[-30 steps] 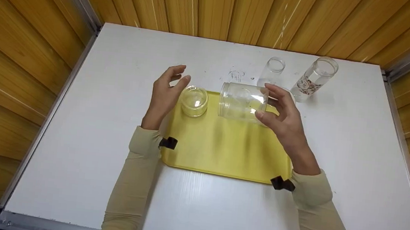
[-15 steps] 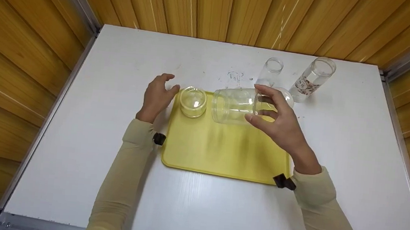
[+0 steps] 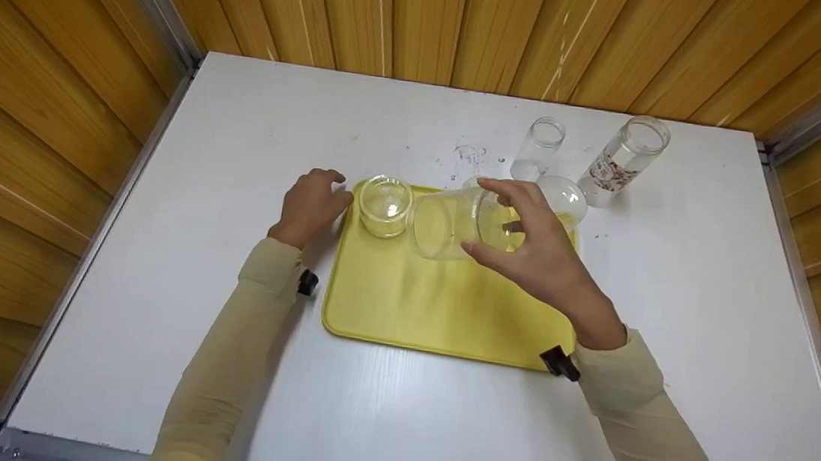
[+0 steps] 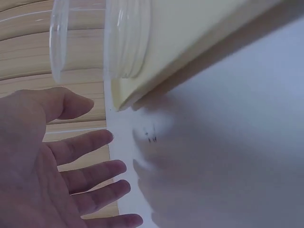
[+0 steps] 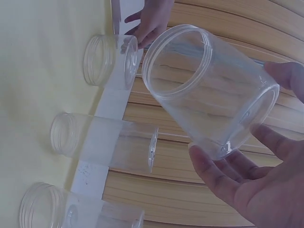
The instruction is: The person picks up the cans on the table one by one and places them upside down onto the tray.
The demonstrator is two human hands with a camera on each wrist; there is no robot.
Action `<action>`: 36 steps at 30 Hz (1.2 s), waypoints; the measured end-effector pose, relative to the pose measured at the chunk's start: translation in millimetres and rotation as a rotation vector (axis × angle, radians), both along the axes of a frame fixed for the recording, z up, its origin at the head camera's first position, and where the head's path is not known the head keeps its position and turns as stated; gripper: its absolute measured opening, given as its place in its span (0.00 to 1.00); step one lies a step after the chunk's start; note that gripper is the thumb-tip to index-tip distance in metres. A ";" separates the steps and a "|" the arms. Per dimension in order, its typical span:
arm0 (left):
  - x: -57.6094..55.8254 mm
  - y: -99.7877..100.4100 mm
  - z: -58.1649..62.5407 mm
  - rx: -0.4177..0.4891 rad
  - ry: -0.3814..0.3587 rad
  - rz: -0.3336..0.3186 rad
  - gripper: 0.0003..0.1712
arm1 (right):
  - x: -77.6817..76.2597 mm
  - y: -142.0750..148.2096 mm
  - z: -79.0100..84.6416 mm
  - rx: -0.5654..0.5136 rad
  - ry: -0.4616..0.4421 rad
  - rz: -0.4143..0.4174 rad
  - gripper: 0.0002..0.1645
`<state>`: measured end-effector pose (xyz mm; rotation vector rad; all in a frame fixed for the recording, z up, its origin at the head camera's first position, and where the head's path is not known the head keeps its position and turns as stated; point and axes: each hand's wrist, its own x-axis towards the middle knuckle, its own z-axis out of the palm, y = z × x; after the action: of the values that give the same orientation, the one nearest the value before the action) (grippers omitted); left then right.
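A large clear plastic jar (image 3: 448,227) hangs tilted above the yellow tray (image 3: 440,316), its threaded mouth toward the lower left. My right hand (image 3: 540,254) grips it around the base end, fingers spread along one side and thumb on the other. In the right wrist view the jar (image 5: 209,85) looks hollow, with no lid on its mouth. A short clear jar (image 3: 385,209) stands mouth down in the tray's far left corner. Beside that corner my left hand (image 3: 307,205) holds nothing; the left wrist view shows its fingers (image 4: 95,171) extended, apart from the short jar (image 4: 126,42).
Another clear jar (image 3: 562,200) stands at the tray's far right corner. Behind the tray are a slim clear jar (image 3: 538,152) and a tall jar with a printed label (image 3: 622,164). Wooden panels (image 3: 430,21) rise behind the white table (image 3: 131,234).
My right hand has moved left and tipped the jar's mouth downward. My left hand has drawn back to the left and lower, away from the short jar.
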<state>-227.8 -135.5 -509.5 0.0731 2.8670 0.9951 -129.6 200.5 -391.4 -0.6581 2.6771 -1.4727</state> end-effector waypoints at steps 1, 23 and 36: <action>0.7 -0.3 -0.9 -0.010 -0.001 -0.012 0.28 | 0.1 -1.0 0.0 0.004 0.004 0.005 0.45; 5.3 -0.1 -12.1 -0.368 0.061 -0.210 0.25 | -0.1 -24.1 -1.4 0.191 0.089 0.069 0.44; 7.4 -2.7 -12.9 -0.415 0.104 -0.246 0.23 | 5.8 -48.0 -7.3 0.356 0.138 0.130 0.44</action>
<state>-220.4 -138.2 -522.4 0.4390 2.9941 0.3533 -123.8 152.6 -398.7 -0.9085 2.8266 -0.9175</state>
